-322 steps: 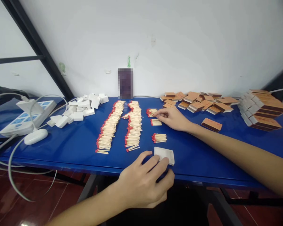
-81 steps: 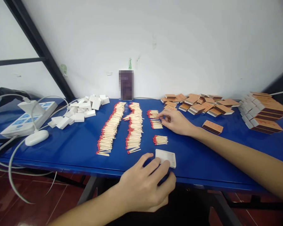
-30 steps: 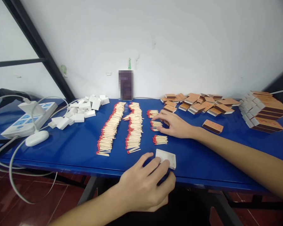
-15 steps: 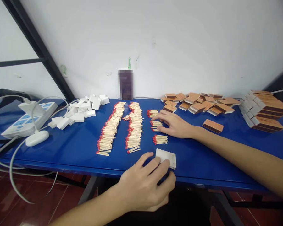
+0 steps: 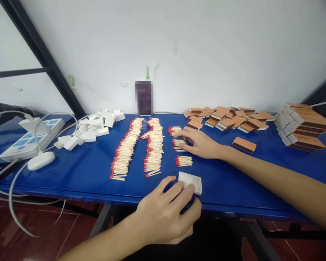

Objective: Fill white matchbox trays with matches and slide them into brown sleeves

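- Red-headed, pale wooden sticks make up the middle match bundle (image 5: 179, 143), which lies on the blue tabletop (image 5: 225, 183) by the fingertips of your right hand (image 5: 202, 144), between the far match bundle (image 5: 175, 131) and the near match bundle (image 5: 184, 161).
- Expect them to be light and stiff, but loose as a group — sticks could roll or splay if you squeeze unevenly, and thin ones could snap.
- Your best hold is probably mid-stick, gathering both outer edges of the bundle and keeping pressure off the heads.
- Your right palm faces down, forearm coming in from the right; thumb and index stand slightly apart with matches showing between them. You cannot tell here whether they pinch.
- Your left hand (image 5: 170, 210) curls at the near side of the white tray (image 5: 189, 178), fingertips touching it; how firmly is unclear.
- That tray looks like thin card — likely light, and easily dented.
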The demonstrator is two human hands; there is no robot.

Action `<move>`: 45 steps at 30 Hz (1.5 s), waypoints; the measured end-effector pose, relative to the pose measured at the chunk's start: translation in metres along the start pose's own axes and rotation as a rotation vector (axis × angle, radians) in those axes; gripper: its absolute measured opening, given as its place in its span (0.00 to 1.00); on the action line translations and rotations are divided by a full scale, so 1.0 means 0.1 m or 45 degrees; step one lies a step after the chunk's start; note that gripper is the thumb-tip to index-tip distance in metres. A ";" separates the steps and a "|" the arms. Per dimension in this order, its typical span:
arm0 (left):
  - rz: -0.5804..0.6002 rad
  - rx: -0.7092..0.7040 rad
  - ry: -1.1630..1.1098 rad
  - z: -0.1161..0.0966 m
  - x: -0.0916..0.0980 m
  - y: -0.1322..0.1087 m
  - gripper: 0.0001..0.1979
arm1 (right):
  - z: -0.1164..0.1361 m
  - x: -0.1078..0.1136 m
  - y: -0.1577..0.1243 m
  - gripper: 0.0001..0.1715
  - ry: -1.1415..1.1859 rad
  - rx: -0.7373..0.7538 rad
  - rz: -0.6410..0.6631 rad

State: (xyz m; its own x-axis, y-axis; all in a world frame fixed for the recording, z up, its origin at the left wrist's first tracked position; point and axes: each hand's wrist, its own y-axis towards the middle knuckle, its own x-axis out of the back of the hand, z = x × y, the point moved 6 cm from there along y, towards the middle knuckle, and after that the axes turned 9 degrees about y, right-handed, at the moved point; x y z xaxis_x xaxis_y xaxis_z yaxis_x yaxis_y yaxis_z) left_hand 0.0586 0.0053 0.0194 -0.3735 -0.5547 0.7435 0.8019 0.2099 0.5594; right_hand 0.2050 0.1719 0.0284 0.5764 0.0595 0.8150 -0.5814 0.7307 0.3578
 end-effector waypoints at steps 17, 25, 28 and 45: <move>-0.007 0.004 0.003 0.00 0.00 0.00 0.14 | -0.03 0.02 0.01 0.18 0.017 0.033 -0.056; -0.016 0.019 -0.002 0.00 0.00 0.00 0.13 | -0.04 -0.01 0.01 0.20 -0.018 -0.002 -0.045; -0.023 0.017 -0.006 0.00 0.01 0.00 0.13 | -0.04 0.00 0.01 0.21 -0.022 -0.023 -0.041; 0.003 -0.011 -0.008 -0.01 0.00 0.00 0.13 | -0.08 0.00 0.04 0.21 0.006 -0.042 -0.046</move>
State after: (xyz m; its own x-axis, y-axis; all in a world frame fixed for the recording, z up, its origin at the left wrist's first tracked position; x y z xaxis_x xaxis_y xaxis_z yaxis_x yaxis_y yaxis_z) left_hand 0.0590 0.0049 0.0194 -0.3748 -0.5489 0.7471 0.8068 0.2038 0.5545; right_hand 0.2073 0.1804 0.0265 0.5994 0.0358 0.7997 -0.5411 0.7543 0.3718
